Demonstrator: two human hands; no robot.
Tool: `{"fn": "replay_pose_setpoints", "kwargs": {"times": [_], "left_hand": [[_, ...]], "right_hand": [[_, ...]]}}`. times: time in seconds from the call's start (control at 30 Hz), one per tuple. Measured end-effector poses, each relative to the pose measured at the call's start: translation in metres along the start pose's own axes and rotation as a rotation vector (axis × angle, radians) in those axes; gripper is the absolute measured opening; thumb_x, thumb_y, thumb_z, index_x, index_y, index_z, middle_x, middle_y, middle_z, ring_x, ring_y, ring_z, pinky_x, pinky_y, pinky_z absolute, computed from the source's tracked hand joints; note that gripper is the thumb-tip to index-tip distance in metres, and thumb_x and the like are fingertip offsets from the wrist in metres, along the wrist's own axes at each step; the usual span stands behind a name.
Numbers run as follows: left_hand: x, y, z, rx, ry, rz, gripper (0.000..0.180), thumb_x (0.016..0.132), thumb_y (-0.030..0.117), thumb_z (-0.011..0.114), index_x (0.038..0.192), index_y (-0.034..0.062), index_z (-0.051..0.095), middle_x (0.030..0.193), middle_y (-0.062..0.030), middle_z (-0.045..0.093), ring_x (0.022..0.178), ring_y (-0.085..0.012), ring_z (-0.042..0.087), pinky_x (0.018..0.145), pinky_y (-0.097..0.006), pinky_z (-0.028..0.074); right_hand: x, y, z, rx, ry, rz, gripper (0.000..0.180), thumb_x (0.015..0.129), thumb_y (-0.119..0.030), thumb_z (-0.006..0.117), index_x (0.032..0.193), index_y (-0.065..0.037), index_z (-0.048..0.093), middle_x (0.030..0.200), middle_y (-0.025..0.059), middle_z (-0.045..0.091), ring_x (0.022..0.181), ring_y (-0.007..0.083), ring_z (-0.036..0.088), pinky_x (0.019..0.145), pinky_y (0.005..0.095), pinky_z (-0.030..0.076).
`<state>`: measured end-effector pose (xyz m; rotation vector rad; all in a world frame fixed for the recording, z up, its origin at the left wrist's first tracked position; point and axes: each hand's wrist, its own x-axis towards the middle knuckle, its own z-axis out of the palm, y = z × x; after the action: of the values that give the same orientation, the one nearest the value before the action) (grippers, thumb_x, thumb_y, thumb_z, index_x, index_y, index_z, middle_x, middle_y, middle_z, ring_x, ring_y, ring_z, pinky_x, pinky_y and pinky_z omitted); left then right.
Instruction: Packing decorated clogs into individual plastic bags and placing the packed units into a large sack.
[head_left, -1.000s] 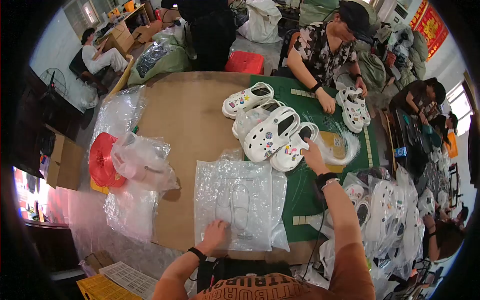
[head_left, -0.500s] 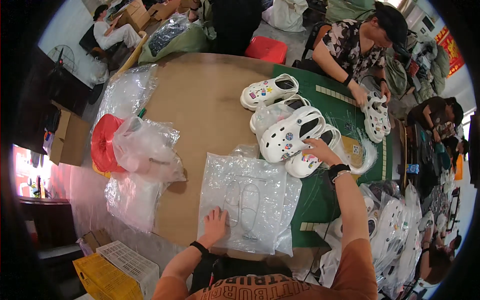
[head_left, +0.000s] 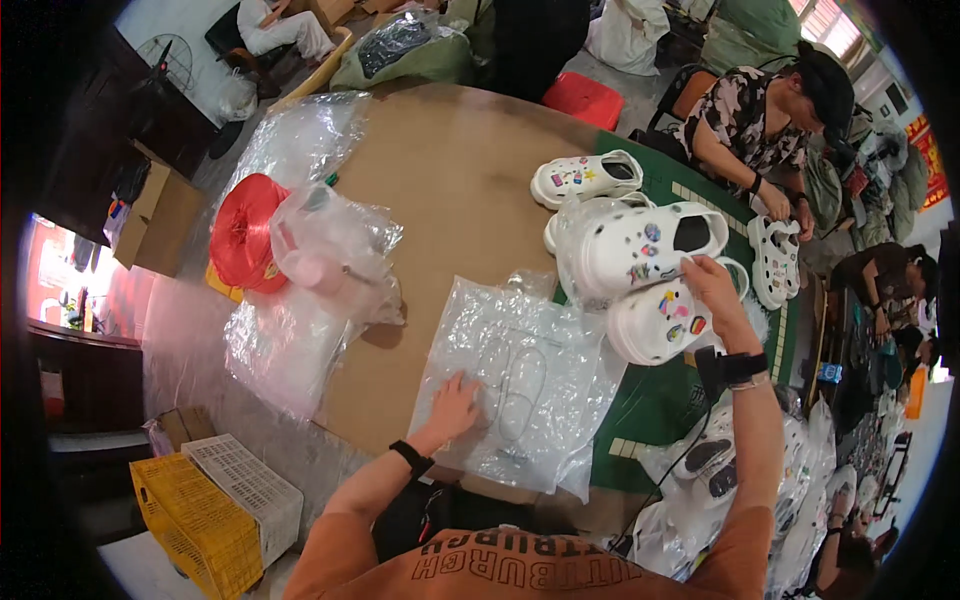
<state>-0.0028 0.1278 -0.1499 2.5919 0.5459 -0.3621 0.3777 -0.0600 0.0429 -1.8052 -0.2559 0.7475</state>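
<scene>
My left hand [head_left: 455,405] lies flat, fingers spread, on the lower left of a clear plastic bag [head_left: 570,370] printed with a shoe-sole outline. To the right, my right hand [head_left: 718,298] pinches the heel side of a white clog [head_left: 615,258] dotted with colourful charms. Just beneath it rests another white clog [head_left: 645,332], partly covered by the hand and the upper shoe. Behind them sits a further charm-covered clog [head_left: 565,182], with crumpled clear plastic [head_left: 572,235] bunched between.
A red roll of plastic twine [head_left: 245,235] and crumpled clear bags [head_left: 275,345] lie at the table's left. Across the green mat [head_left: 655,180], a person handles a white clog [head_left: 772,265]. Bagged clogs [head_left: 715,460] crowd the lower right. A yellow crate [head_left: 195,510] stands lower left.
My right hand has shifted from the lower clog's top to the heel side of the upper clog, which has turned. My left hand stays on the bag. The view has swung left.
</scene>
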Motion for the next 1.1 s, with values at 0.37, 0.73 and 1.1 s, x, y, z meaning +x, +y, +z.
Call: {"fn": "replay_pose_setpoints", "kwargs": {"times": [0.37,0.73,1.1], "left_hand": [[-0.038,0.008,-0.096,-1.323,0.157,-0.107,0.083,0.072,0.008,0.063,0.136,0.011,0.01,0.125,-0.0125,0.035,0.1,-0.019,0.046,0.078,-0.029,0.043],[-0.013,-0.057,-0.052,-0.485,0.349,-0.057,0.037,0.075,0.014,0.054,0.11,0.0025,0.05,0.091,-0.018,0.053,0.081,-0.033,0.052,0.077,-0.038,0.041],[-0.037,-0.028,-0.017,-0.418,0.111,-0.155,0.066,0.071,0.034,0.06,0.116,-0.0075,0.036,0.107,-0.0263,0.047,0.096,-0.0383,0.049,0.081,-0.044,0.041]], "right_hand": [[-0.124,0.09,0.213,1.32,-0.358,0.389,0.041,0.084,-0.01,0.04,0.123,0.002,0.034,0.126,0.0164,0.04,0.117,0.0273,0.038,0.101,0.0416,0.026],[-0.156,0.106,0.226,0.63,-0.705,0.658,0.039,0.085,-0.012,0.049,0.121,-0.003,0.037,0.111,0.0124,0.05,0.101,0.0212,0.051,0.081,0.0301,0.043],[-0.209,0.241,0.167,-0.77,-0.666,-0.494,0.033,0.07,-0.02,0.061,0.1,-0.01,0.053,0.09,0.0088,0.054,0.087,0.0226,0.051,0.074,0.0335,0.039]]}}
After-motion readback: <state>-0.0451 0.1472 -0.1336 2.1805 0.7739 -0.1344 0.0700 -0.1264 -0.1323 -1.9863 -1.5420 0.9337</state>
